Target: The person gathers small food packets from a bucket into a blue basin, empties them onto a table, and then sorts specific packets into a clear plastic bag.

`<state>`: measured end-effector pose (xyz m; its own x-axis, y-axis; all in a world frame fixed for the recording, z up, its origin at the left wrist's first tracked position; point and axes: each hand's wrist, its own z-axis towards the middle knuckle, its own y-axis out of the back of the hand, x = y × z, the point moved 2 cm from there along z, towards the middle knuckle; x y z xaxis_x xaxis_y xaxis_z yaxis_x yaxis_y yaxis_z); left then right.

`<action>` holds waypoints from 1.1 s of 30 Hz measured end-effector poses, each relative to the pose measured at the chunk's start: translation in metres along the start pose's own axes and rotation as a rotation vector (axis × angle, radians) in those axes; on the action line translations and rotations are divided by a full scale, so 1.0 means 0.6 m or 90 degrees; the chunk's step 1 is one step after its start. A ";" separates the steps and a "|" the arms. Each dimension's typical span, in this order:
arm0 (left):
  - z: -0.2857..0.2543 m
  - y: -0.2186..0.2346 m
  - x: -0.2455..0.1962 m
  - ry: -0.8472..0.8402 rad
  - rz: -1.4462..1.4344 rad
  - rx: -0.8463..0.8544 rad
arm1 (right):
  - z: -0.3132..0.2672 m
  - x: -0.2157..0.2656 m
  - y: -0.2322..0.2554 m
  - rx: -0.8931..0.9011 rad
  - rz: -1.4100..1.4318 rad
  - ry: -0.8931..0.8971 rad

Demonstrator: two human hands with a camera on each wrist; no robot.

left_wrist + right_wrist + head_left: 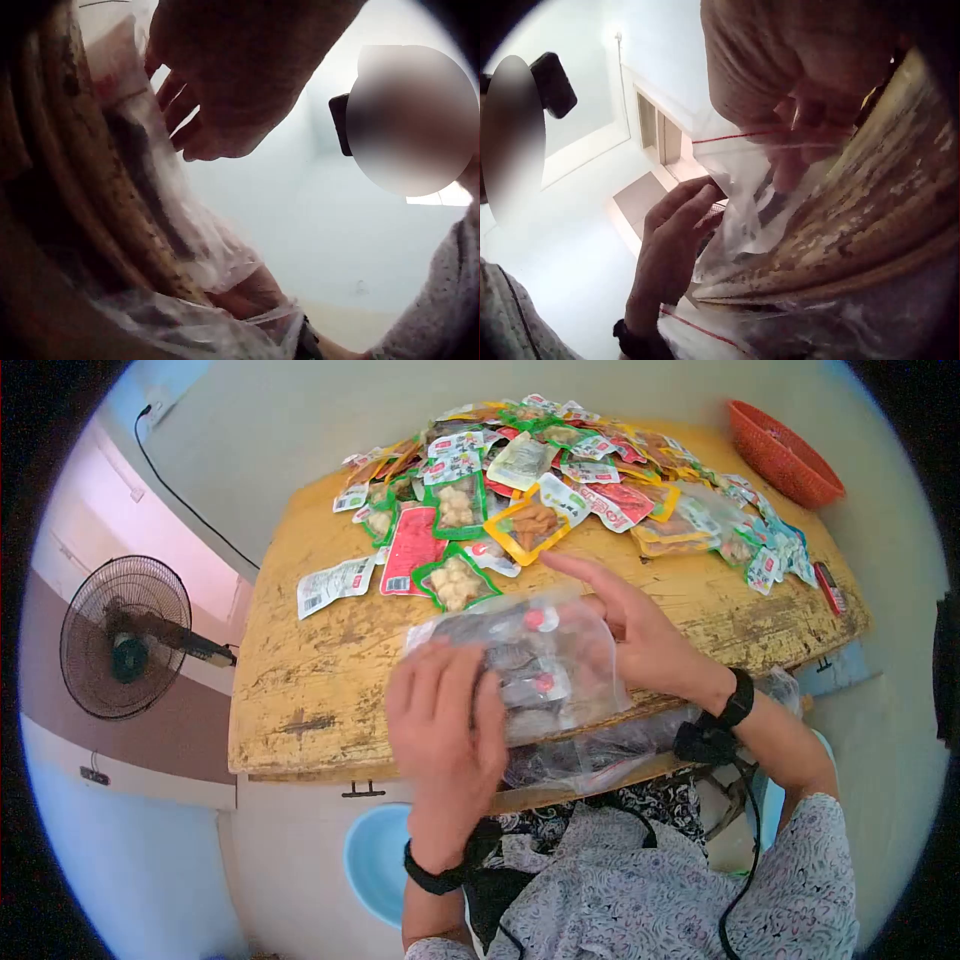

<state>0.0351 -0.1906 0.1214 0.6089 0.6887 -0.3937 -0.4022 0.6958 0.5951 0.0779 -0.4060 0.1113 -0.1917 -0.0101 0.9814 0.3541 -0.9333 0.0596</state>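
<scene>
A clear zip bag [590, 705] with a red line along its mouth lies at the table's front edge, holding dark packets [505, 660] with white-and-red labels. My left hand [440, 710], blurred, rests over its left side with fingers extended. In the right wrist view, the fingertips of that left hand [676, 240] touch the bag's edge. My right hand [650, 640] is at the bag's right end, one digit stretched out above the plastic. Its other fingers [784, 169] show through the film by the red line; whether they grip anything I cannot tell.
A heap of colourful snack packets [530, 460] covers the back of the worn yellow table [290, 670]. A red basket [785, 455] stands at the back right, with a red-and-black object [829, 588] nearer. More clear plastic [620, 750] hangs below the front edge. A fan [130, 635] is left, a blue basin [375, 865] below.
</scene>
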 end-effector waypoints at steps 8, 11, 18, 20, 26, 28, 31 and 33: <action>-0.020 -0.004 0.041 0.074 0.107 0.074 | -0.016 0.007 0.000 -0.054 -0.266 -0.046; -0.026 -0.011 0.040 0.090 0.094 0.064 | -0.021 0.007 -0.007 -0.086 -0.295 -0.072; -0.030 -0.017 0.031 0.085 0.090 0.062 | -0.012 -0.010 -0.017 -0.060 -0.208 0.011; -0.036 -0.014 0.042 0.095 0.079 0.067 | -0.011 -0.007 -0.015 -0.046 -0.100 -0.034; -0.030 0.024 0.018 -0.024 0.016 0.144 | -0.018 0.024 0.001 0.018 0.067 -0.133; -0.042 0.024 0.031 -0.013 -0.002 0.145 | -0.020 0.021 0.012 0.039 0.033 -0.102; -0.057 0.017 0.045 0.023 -0.073 0.140 | -0.024 0.020 0.012 0.096 0.125 -0.085; -0.063 0.009 0.051 0.022 -0.105 0.147 | -0.016 0.018 0.011 0.184 0.003 -0.059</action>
<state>0.0259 -0.1580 0.0859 0.6280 0.5796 -0.5193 -0.1313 0.7366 0.6635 0.0691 -0.4160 0.1207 -0.1106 0.0311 0.9934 0.6033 -0.7922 0.0920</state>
